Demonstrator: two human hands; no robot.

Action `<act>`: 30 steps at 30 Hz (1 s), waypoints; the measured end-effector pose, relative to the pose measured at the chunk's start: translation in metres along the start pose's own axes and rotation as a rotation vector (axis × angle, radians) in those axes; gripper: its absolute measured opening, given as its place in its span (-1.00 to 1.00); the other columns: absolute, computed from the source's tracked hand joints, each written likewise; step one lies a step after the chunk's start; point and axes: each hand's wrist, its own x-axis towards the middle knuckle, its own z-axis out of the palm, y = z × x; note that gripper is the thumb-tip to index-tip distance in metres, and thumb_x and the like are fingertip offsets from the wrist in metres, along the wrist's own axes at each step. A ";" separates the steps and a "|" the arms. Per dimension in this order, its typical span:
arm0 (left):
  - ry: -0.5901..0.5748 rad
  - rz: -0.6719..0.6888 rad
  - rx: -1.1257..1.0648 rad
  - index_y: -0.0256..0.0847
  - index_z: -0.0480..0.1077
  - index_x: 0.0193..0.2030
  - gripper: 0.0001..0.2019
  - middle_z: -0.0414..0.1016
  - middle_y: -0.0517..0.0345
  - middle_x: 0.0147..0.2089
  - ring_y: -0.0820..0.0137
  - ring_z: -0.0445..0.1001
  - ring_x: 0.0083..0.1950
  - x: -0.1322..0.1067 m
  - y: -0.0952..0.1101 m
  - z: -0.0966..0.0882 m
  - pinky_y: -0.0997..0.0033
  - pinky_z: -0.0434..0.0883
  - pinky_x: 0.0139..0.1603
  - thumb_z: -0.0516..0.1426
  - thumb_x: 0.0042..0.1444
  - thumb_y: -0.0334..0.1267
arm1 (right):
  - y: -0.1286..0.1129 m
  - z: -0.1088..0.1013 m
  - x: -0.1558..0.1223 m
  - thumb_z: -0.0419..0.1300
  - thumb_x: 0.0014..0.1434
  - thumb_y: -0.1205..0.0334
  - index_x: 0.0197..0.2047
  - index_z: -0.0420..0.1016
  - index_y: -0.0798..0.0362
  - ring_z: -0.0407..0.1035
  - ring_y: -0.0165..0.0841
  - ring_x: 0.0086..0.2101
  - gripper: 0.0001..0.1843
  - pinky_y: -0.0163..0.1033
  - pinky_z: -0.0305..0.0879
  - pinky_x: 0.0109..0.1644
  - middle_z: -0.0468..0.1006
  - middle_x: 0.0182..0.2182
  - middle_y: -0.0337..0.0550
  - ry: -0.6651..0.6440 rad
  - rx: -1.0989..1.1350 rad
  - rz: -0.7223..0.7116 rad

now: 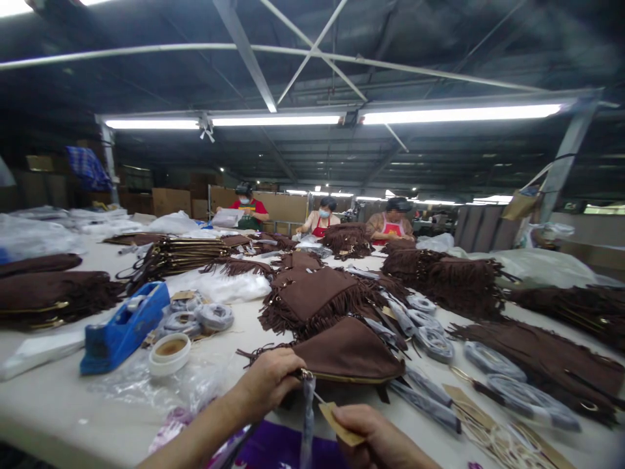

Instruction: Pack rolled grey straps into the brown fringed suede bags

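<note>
My left hand (pixel 271 378) grips the near edge of a brown fringed suede bag (pixel 349 355) at its metal zipper pull (pixel 306 374). A narrow clear plastic strip (pixel 307 420) hangs down from that pull. My right hand (pixel 374 433) pinches a small tan cardboard tag (pixel 339 423), joined to the zipper pull by a thin string. The bag lies flat on the white table (pixel 58 404), right in front of me.
More brown fringed bags (pixel 312 293) lie in piles across the table. A blue tape dispenser (pixel 124 326) and a tape roll (pixel 169 352) sit at left. Wrapped chain straps (pixel 432 339) and tags lie at right. Three people (pixel 319 218) work at the far end.
</note>
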 end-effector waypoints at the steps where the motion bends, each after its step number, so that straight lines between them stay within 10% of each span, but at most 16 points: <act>1: -0.011 -0.010 -0.031 -0.20 0.49 -0.27 -0.85 0.49 0.16 -0.32 0.38 0.44 -0.25 0.000 0.003 0.001 0.50 0.30 -0.19 0.10 0.10 -0.44 | 0.008 0.000 0.004 0.30 -0.27 -0.16 -0.59 0.21 0.03 -0.12 -0.61 -0.69 -0.53 -0.43 -0.24 -0.61 0.09 -0.72 -0.46 -0.020 -0.058 -0.024; 10: 0.009 -0.125 -0.181 -0.20 0.51 -0.23 -0.84 0.53 0.15 -0.27 0.38 0.46 -0.20 -0.001 0.012 -0.002 0.48 0.31 -0.12 0.09 0.15 -0.35 | 0.013 0.017 0.002 0.12 0.01 0.30 -0.19 0.53 0.00 0.42 -0.27 -0.21 -0.73 -0.29 0.26 -0.13 0.56 -0.26 -0.16 0.513 -0.928 -0.607; 18: -0.034 -0.028 0.045 -0.16 0.45 -0.08 -0.72 0.48 0.09 -0.18 0.31 0.43 -0.11 0.000 0.004 0.000 0.41 0.34 -0.10 0.01 0.14 -0.44 | -0.020 0.053 0.001 0.13 0.15 0.25 -0.41 0.49 0.04 0.43 -0.29 -0.35 -0.85 -0.29 0.12 -0.30 0.57 -0.43 -0.17 0.772 -1.063 -0.538; 21: -0.072 0.002 0.151 -0.15 0.44 -0.09 -0.68 0.49 0.09 -0.15 0.30 0.44 -0.10 0.001 -0.001 -0.001 0.40 0.35 -0.09 0.00 0.10 -0.49 | -0.027 0.056 0.001 0.03 0.26 0.26 -0.40 0.46 0.07 0.44 -0.32 -0.37 -0.74 -0.30 0.07 -0.37 0.60 -0.41 -0.13 0.688 -1.108 -0.449; 25: -0.092 0.007 0.253 -0.16 0.44 -0.24 -0.75 0.49 0.11 -0.20 0.29 0.45 -0.15 -0.002 -0.006 -0.006 0.41 0.35 -0.15 0.01 0.09 -0.53 | -0.032 0.035 -0.007 -0.01 0.34 0.20 -0.31 0.44 0.02 0.48 -0.31 -0.33 -0.74 -0.30 0.03 -0.39 0.63 -0.35 -0.16 0.594 -1.411 -0.430; 30: -0.041 -0.020 0.320 -0.18 0.44 -0.21 -0.73 0.50 0.07 -0.20 0.29 0.47 -0.17 -0.010 -0.029 -0.020 0.40 0.36 -0.16 -0.04 0.16 -0.52 | -0.042 -0.046 -0.024 0.00 0.34 0.28 -0.28 0.43 0.03 0.52 -0.16 -0.28 -0.79 -0.26 0.03 -0.36 0.63 -0.33 -0.04 0.807 -1.567 -0.270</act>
